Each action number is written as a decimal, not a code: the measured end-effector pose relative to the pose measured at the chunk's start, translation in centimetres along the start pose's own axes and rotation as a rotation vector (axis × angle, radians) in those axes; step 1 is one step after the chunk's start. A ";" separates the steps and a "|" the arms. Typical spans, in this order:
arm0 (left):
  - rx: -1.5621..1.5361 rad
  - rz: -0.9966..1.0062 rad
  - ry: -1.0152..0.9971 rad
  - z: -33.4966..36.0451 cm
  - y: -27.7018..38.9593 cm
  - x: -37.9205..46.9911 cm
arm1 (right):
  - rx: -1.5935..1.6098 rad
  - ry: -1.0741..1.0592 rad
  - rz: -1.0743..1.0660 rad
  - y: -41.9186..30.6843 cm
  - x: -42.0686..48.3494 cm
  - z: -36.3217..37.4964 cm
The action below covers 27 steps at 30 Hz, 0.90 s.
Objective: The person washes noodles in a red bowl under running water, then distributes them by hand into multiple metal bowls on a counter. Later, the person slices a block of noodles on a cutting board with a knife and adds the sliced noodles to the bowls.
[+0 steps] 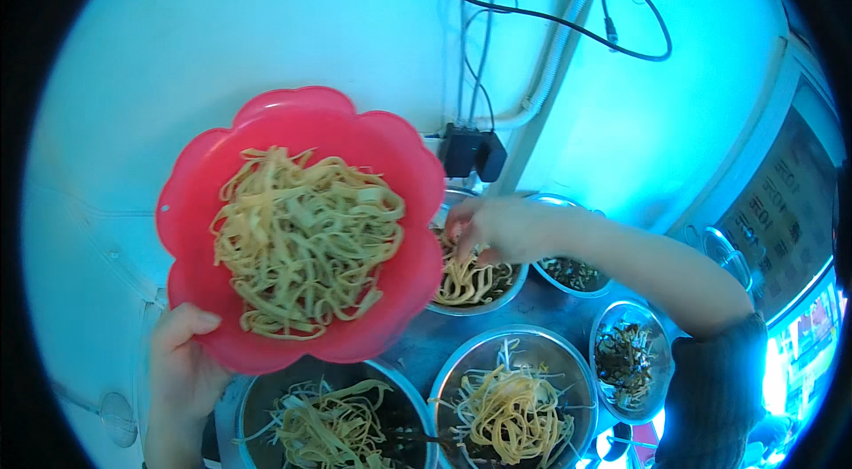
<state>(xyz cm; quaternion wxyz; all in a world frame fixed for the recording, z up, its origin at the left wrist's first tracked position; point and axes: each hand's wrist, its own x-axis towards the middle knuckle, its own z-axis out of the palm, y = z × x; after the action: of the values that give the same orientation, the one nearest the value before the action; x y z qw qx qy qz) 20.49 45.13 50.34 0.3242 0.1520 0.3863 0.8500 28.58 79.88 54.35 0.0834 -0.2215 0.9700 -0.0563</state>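
Observation:
My left hand (186, 356) grips the lower left rim of a pink scalloped plastic bowl (399, 156), tilted towards me and piled with flat noodles (306, 243). To its right, my right hand (492, 229) reaches over a metal bowl (476, 310); its fingers are bent at the noodles (466, 279) there, and blur hides whether they grip any. Nearer me stand two larger metal bowls: one (419, 402) on the left, partly behind the pink bowl, and one (589, 382) on the right. Both hold noodles over bean sprouts.
Two smaller bowls, one (574, 294) at the back and one (659, 362) at the right, hold chopped greens and a dark mix. They stand on a dark tabletop (426, 336). Black plug adapters (462, 149) and looped cables (566, 23) are on the wall behind. A lit screen (805, 349) is at far right.

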 end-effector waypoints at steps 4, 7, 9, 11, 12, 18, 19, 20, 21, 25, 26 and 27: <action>0.031 0.016 -0.038 1.1 -0.2 -0.2 | 0.044 0.340 0.088 -2.6 0.3 -5.9; -0.001 -0.024 -0.061 1.9 0.2 -0.5 | -0.048 0.367 0.109 -5.9 1.5 -7.5; 0.005 -0.017 -0.138 2.6 0.1 -0.8 | -0.254 0.452 -0.070 -8.1 2.7 -6.6; 0.025 -0.044 -0.117 3.0 0.1 -1.0 | -0.249 0.264 0.030 -9.7 3.9 -5.8; 0.003 -0.057 -0.150 3.1 0.0 -1.0 | -0.201 0.220 0.064 -9.9 4.4 -5.8; -0.018 -0.061 -0.186 2.4 -0.3 -0.8 | 0.159 0.497 0.103 -8.3 4.1 -11.0; 0.014 -0.096 -0.130 2.1 -0.3 -0.6 | 0.305 0.525 0.051 -7.9 3.7 -12.1; -0.011 -0.122 -0.140 1.9 -0.2 -0.1 | 0.287 0.598 0.063 -7.7 3.3 -13.1; -0.035 -0.148 -0.152 1.6 -0.2 0.3 | 0.269 0.673 0.078 -7.6 3.0 -14.0; -0.029 -0.121 -0.151 1.3 -0.5 1.1 | 0.526 0.790 0.408 -8.2 1.8 -16.3; -0.033 -0.119 -0.154 1.4 -0.5 1.3 | 0.532 0.829 0.400 -8.4 1.6 -16.5; -0.036 -0.116 -0.158 1.4 -0.6 1.4 | 0.537 0.869 0.392 -8.6 1.3 -16.8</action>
<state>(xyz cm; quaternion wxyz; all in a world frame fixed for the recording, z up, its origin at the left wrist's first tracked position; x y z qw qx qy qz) 20.40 47.15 50.88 0.4049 0.1901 0.3522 0.8221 27.90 72.79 71.87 -0.2624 0.0360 0.8898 -0.3717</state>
